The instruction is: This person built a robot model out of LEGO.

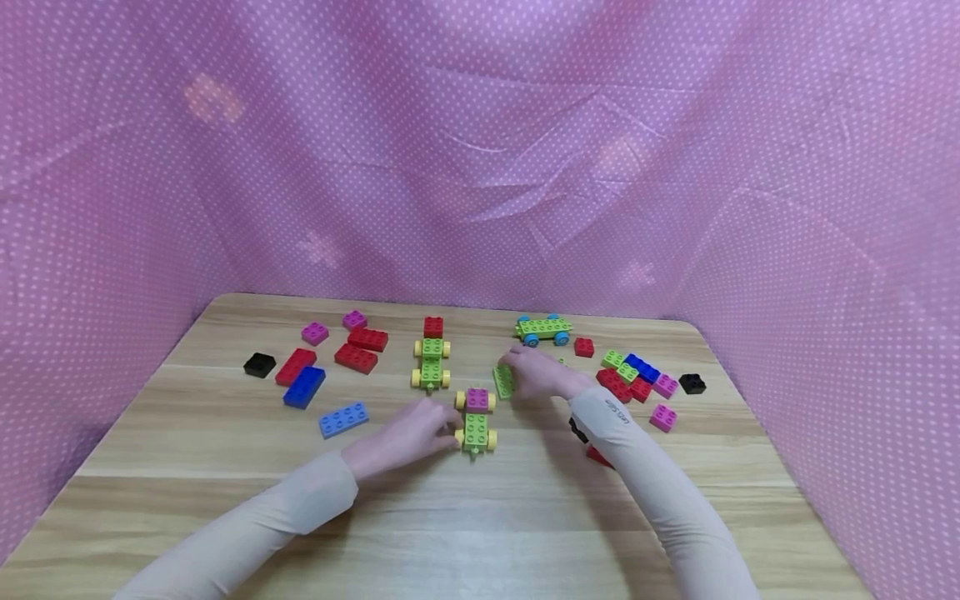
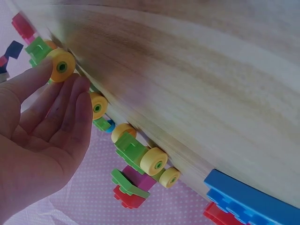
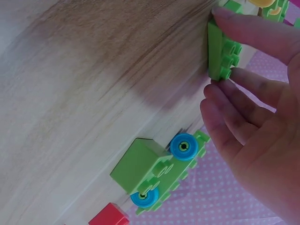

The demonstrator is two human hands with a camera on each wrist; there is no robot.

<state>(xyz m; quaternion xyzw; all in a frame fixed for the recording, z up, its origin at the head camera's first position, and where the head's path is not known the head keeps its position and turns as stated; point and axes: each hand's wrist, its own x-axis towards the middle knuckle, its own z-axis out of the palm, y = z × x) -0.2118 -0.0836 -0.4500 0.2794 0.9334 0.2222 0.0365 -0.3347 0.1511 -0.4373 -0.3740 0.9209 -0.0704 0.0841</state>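
Near the middle of the table my left hand point(image 1: 408, 437) holds a green toy car base point(image 1: 476, 432) with yellow wheels, thumb and fingers at one wheel point(image 2: 62, 66). A magenta brick point(image 1: 477, 400) sits on the far end of this base. My right hand point(image 1: 543, 375) is just beyond and to the right, pinching a flat-lying green brick point(image 1: 503, 382) between thumb and finger. In the right wrist view, that brick's studs face the palm, and the other fingers lie loosely bent below it.
Behind stands another yellow-wheeled car base point(image 1: 431, 371) with a red brick point(image 1: 433, 326) at its far end. A blue-wheeled green base point(image 1: 543, 328) stands at the back right. Loose bricks lie left, including a light blue one point(image 1: 344, 419), and right, including a black one point(image 1: 692, 383).
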